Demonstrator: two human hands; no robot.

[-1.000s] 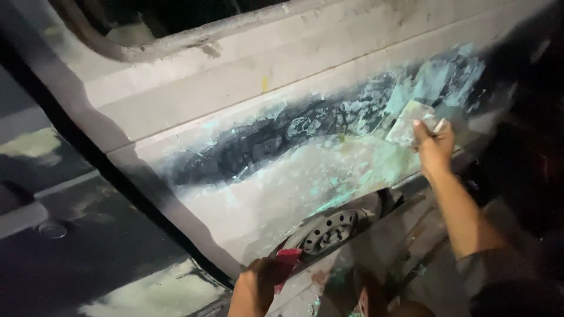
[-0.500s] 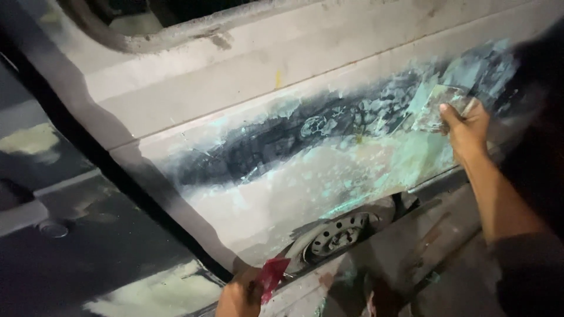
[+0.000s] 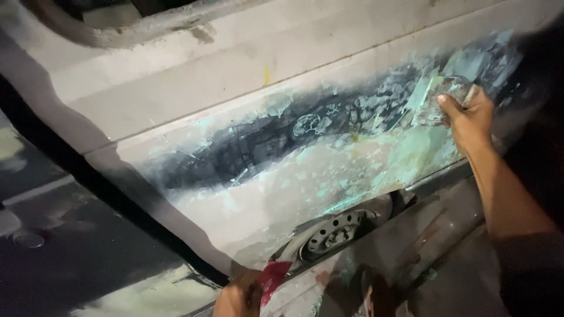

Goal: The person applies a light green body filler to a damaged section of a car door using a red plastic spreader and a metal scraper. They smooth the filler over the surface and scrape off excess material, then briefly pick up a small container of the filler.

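Pressing a sanding pad (image 3: 449,97) flat against the car panel (image 3: 305,170), the right hand (image 3: 470,120) is gripping it; left hand (image 3: 235,299) is clutching a red rag (image 3: 273,276) below.

Two bare hands and parts of their arms show, seen from above. The right hand (image 3: 467,117) is bare, with no glove, ring or watch in view. Its forearm is bare and slim from the wrist down to near the elbow, where a dark sleeve begins at the lower right edge; the sleeve's fabric and exact colour are lost in shadow. The left hand (image 3: 235,299) shows only in part at the bottom edge, also bare and ungloved, with no sleeve visible. No markings can be made out on either.
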